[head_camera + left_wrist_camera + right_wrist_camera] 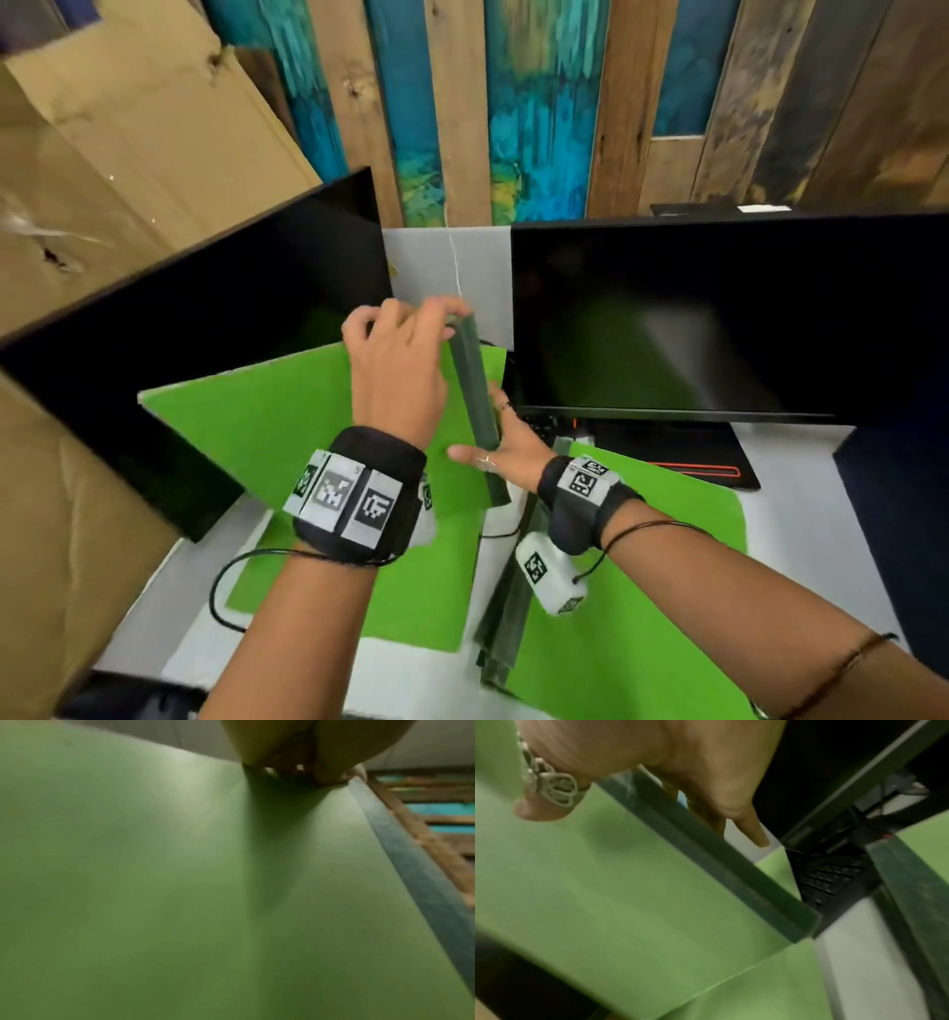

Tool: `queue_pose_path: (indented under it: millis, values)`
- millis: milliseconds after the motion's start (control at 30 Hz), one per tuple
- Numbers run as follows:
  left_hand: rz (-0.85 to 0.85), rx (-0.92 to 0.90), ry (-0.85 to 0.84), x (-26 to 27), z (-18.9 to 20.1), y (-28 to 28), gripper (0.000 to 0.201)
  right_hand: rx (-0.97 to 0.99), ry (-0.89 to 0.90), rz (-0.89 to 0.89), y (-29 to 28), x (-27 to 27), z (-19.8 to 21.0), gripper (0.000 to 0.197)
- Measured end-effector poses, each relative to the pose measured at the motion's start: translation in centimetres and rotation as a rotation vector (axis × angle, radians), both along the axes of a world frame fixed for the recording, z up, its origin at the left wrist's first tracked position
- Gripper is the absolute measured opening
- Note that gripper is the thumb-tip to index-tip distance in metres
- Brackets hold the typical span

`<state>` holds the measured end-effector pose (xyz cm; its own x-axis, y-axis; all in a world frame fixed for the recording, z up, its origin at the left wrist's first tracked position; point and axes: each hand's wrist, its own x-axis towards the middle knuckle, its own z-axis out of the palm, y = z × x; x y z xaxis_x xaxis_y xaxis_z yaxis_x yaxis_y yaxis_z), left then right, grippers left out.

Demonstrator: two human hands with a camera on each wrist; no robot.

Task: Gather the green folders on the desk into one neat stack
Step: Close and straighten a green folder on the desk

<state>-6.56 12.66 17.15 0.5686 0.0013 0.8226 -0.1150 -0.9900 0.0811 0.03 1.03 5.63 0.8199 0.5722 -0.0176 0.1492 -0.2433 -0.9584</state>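
I hold one green folder (267, 426) raised and tilted above the desk by its dark spine (475, 390). My left hand (431, 324) pinches the spine's far end. My right hand (485, 447) grips the spine lower down, with the ringed thumb (552, 787) on the bright cover (628, 902) and the fingers (744, 811) behind. In the left wrist view the cover (180, 882) fills the picture. Two more green folders lie flat below: one under my left wrist (411, 591), and one at right (642, 591) with its spine (508, 606) beside it.
A dark monitor (205, 334) stands at left and another (719, 318) at right, close on both sides of the raised folder. A black keyboard (667, 452) lies under the right monitor. Cardboard boxes (102, 180) crowd the left. The white desk (801, 514) shows at right.
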Motion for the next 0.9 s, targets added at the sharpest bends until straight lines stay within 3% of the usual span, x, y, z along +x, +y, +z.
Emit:
queue_pose_path:
  millis: [67, 100, 133, 200, 267, 333, 367, 433, 500, 600, 700, 733, 800, 900]
  values:
    - [-0.188, -0.096, -0.050, 0.7, 1.7, -0.9, 0.047, 0.048, -0.010, -0.034, 0.5, 0.0, 1.3, 0.082]
    - [-0.260, -0.147, -0.074, 1.0, 2.2, -1.2, 0.041, 0.045, -0.025, -0.069, 0.7, -0.2, 1.5, 0.083]
    - [-0.314, -0.188, -0.086, 1.3, 2.5, -1.4, 0.034, 0.041, -0.053, -0.093, 0.7, -0.2, 1.4, 0.085]
    - [-0.343, -0.221, -0.072, 1.7, 2.5, -1.8, 0.022, 0.056, -0.139, -0.126, 0.4, -0.6, 1.7, 0.063]
    - [-0.309, -0.314, 0.054, 1.3, 2.0, -2.7, 0.059, 0.075, -0.263, -0.132, -0.1, -1.1, 2.5, 0.036]
    - [-0.284, -0.516, 0.242, 0.6, 1.5, -4.1, 0.099, 0.075, -0.426, -0.138, -0.8, -1.8, 3.6, 0.026]
    - [-0.265, -0.595, 0.322, 0.4, 1.1, -4.7, 0.107, 0.068, -0.487, -0.137, -1.0, -2.2, 3.9, 0.030]
    - [-0.227, -0.660, 0.386, 0.4, 0.7, -5.4, 0.099, 0.025, -0.562, -0.150, -1.4, -2.4, 3.8, 0.046]
    - [-0.168, -0.646, 0.352, 0.9, 0.4, -5.2, 0.082, 0.056, -0.527, -0.154, -2.1, -2.4, 3.2, 0.052]
    - [-0.140, -0.557, 0.322, 1.0, 0.2, -5.1, 0.075, 0.121, -0.375, -0.100, -3.0, -2.4, 1.8, 0.051]
    - [-0.210, -0.546, 0.296, 0.0, 0.0, -5.3, 0.078, 0.220, -0.041, -0.028, -3.5, -2.5, 1.7, 0.041]
    - [-0.250, -0.541, 0.276, -0.3, -0.1, -5.1, 0.079, 0.248, 0.029, -0.002, -3.7, -2.4, 1.8, 0.046]
    - [-0.330, -0.518, 0.236, -0.8, -0.4, -4.5, 0.080, 0.276, 0.090, 0.010, -4.1, -2.4, 2.2, 0.050]
    - [-0.422, -0.532, 0.234, -1.6, -0.4, -3.7, 0.076, 0.243, 0.053, -0.048, -4.4, -1.5, 2.2, 0.028]
